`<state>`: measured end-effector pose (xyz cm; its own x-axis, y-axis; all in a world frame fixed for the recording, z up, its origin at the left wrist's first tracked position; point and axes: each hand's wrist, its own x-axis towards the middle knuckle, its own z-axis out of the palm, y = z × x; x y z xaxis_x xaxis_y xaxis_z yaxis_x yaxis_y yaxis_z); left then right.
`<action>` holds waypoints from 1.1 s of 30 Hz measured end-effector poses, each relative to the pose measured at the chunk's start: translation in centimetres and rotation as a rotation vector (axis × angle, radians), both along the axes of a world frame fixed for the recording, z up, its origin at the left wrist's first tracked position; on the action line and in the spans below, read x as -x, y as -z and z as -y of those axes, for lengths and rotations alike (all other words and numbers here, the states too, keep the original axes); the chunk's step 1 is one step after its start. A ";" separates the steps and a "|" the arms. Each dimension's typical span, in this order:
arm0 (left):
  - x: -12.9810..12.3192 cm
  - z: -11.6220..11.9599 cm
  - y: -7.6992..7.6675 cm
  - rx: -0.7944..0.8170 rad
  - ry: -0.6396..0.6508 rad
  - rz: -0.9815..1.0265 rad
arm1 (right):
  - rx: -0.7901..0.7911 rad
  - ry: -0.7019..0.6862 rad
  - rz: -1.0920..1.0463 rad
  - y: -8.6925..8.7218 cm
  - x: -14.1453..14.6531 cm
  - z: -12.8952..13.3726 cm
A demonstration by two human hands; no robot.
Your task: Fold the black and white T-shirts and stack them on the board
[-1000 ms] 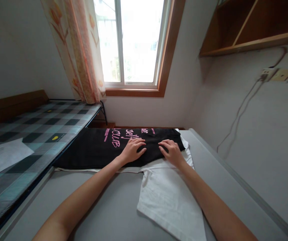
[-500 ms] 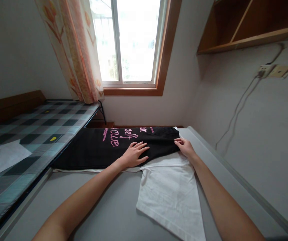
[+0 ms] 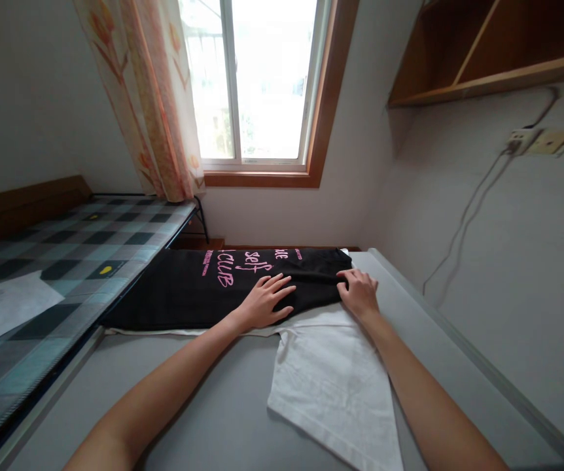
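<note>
A black garment (image 3: 178, 288) with pink lettering lies folded across the far part of the grey table (image 3: 203, 392). White cloth (image 3: 331, 379), shaped like a sleeve, spreads from under its near right side toward me. My left hand (image 3: 268, 301) rests on the black cloth with its fingers spread, just right of the lettering. At the garment's right end, my right hand (image 3: 359, 291) has its fingers bent, with thumb and forefinger at the edge of the black fabric.
A bed with a checked cover (image 3: 129, 222) stands at the left, with a white paper (image 3: 10, 307) on it. Beyond are a curtain (image 3: 154, 98) and a window (image 3: 272, 78). A wooden shelf (image 3: 488, 78) and a socket with a cable (image 3: 522, 140) are on the right.
My right hand has shifted slightly left and turned, so that more of its back shows and its fingers are more bent. My left hand has kept its place on the cloth.
</note>
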<state>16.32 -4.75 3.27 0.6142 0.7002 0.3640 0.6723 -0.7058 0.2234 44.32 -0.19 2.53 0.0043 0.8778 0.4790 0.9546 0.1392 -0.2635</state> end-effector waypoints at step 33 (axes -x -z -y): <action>11.8 -4.7 2.0 0.214 -0.664 -0.293 | 0.263 -0.060 0.251 2.0 1.6 0.0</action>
